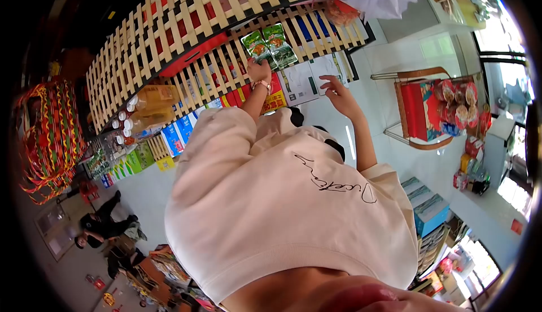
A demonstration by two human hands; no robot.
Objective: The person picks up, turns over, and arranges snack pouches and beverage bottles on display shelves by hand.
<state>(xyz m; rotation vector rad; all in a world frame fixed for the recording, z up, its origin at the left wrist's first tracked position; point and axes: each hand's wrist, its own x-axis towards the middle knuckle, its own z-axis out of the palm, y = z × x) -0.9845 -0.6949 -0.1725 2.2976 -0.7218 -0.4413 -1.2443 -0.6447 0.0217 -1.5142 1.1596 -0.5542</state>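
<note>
Nearest, beyond the wearer's chin (333,281), a cream sweatshirt (288,210) fills the lower centre. Slatted wooden shelving (189,29) crosses above in two tiers, dark-edged; its lower tier ends at right in a dark rim. Past that rim, pale floor (370,108) gives open room as far as a brown-armed chair (415,106) bearing packaged goods. Just outside the lower tier's near edge, a white printed carton (299,83) adjoins red-and-yellow packaging. Right hand (337,90): above the carton's right part, fingers loosely spread, holding nothing. Left hand (259,70): fingers bent at the near end of the left packet; whether they grip it cannot be told. Two green packets (280,44) lie flat, side by side, on the lower tier, long axes roughly along the slats, far ends angled leftward. Smallest, a bracelet or watch (262,85) circles the left wrist.
</note>
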